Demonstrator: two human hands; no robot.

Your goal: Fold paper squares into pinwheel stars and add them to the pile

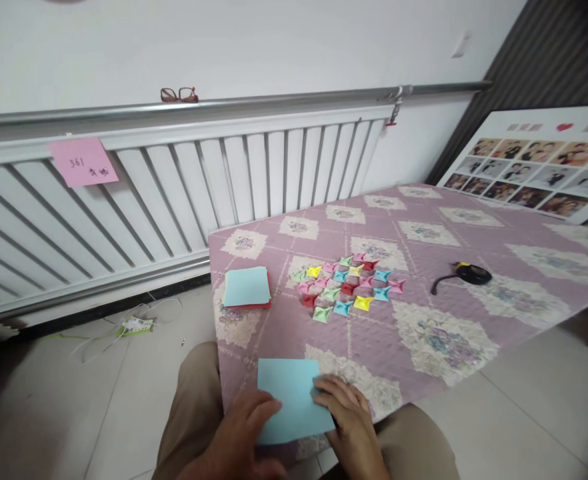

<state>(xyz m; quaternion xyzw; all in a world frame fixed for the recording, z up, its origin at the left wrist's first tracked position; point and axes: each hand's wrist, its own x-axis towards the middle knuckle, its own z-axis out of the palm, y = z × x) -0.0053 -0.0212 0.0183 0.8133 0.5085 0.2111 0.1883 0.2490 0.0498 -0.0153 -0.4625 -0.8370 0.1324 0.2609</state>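
Note:
A flat, light-blue square sheet of paper [297,393] lies at the near corner of the table, in front of my body. At its left edge my left hand [247,423] grips it, with some of the fingers tucked out of sight and the near part blurred. My right hand [347,413] holds the opposite edge, its curled fingers resting over the paper's side. Farther back on the table stand several small folded paper pieces [347,289] in pink, red, yellow, green and blue, set in rough rows. To their left is a stack of coloured paper [247,287], blue on top and red below.
A black object with a strap [474,273] lies on the right of the flowered tablecloth [284,327]. Behind the table run a white radiator [274,167] and a metal pipe carrying glasses [179,95]. A photo board [529,167] leans at the right. A power strip [138,326] lies on the floor.

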